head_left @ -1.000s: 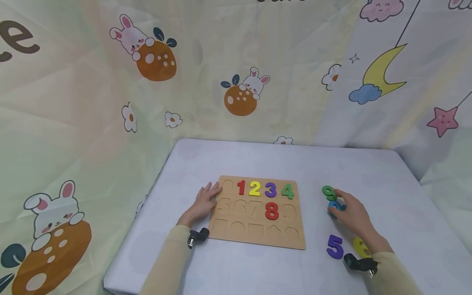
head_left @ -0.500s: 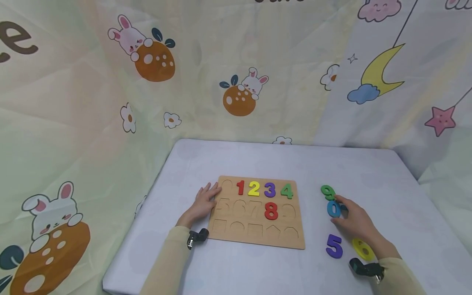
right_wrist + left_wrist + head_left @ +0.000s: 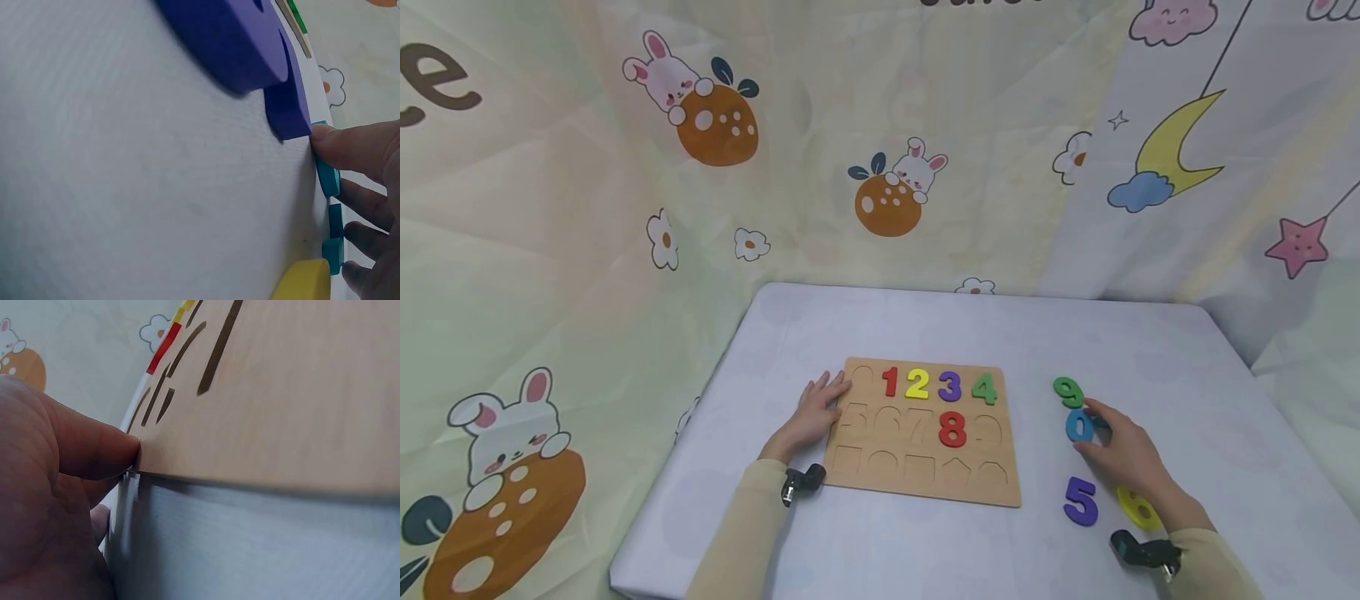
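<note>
Inspector: Two hands are being observed; the left hand (image 3: 811,411) is lying flat against the puzzle board (image 3: 925,479), holding nothing.

Assessor: The blue 0 (image 3: 1079,426), lying on the bench (image 3: 925,321), is being pinched by the right hand (image 3: 1123,454); slippage is being risked, the green 9 (image 3: 1067,390) possibly being knocked.

The right hand (image 3: 1123,454) has slid back, uncovering the blue 0 (image 3: 1079,426).
</note>
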### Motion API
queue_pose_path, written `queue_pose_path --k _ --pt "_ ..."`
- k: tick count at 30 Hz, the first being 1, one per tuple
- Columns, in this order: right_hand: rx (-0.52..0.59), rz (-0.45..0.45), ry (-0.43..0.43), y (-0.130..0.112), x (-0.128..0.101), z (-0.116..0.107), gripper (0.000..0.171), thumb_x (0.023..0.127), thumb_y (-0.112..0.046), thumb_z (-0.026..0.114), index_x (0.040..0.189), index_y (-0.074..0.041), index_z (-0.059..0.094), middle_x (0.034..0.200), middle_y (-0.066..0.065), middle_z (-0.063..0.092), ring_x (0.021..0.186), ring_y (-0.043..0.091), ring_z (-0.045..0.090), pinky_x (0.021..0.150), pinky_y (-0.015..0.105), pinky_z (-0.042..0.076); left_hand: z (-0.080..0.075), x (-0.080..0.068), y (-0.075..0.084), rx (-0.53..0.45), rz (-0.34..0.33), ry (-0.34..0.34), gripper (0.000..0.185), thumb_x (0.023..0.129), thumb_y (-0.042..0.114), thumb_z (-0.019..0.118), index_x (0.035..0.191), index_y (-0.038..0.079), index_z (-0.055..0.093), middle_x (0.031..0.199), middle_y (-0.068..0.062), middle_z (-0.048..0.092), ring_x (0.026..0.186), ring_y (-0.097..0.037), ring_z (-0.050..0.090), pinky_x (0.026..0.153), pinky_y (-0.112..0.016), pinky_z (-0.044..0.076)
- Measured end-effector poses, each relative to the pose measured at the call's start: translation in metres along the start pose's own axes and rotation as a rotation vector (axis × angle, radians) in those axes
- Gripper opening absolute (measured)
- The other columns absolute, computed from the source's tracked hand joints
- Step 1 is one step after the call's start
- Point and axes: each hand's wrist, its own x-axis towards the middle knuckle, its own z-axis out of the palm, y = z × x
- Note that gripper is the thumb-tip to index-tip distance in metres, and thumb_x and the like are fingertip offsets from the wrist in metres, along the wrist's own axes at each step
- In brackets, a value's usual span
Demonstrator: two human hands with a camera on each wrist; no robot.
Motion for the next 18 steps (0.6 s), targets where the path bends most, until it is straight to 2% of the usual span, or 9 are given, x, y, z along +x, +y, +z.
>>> queue_pose_path --k 9,18 --pt "0.019 0.002 0.035 -0.007 0.000 0.002 0.079 0.084 -0.024 0.075 0.148 0.000 0.033 0.135 0.029 0.049 0.127 0.053 0.038 0.101 0.069 0.033 -0.001 0.000 0.002 -0.026 -0.015 0.008 0.054 0.090 0.006 0.055 0.144 0.005 0.048 0.159 -0.002 0.029 0.151 -0.024 0.007 0.121 -0.044 -0.005" --pt "0.066 -0.052 0.129 -0.029 0.006 0.010 0.070 0.085 -0.018 0.073 0.143 0.004 0.040 0.131 0.027 0.053 0.127 0.052 0.039 0.101 0.069 0.034 -0.001 -0.002 0.003 -0.039 -0.023 0.007 0.054 0.091 0.008 0.057 0.144 0.007 0.048 0.159 -0.001 0.029 0.151 -0.024 0.006 0.121 -0.045 -0.006"
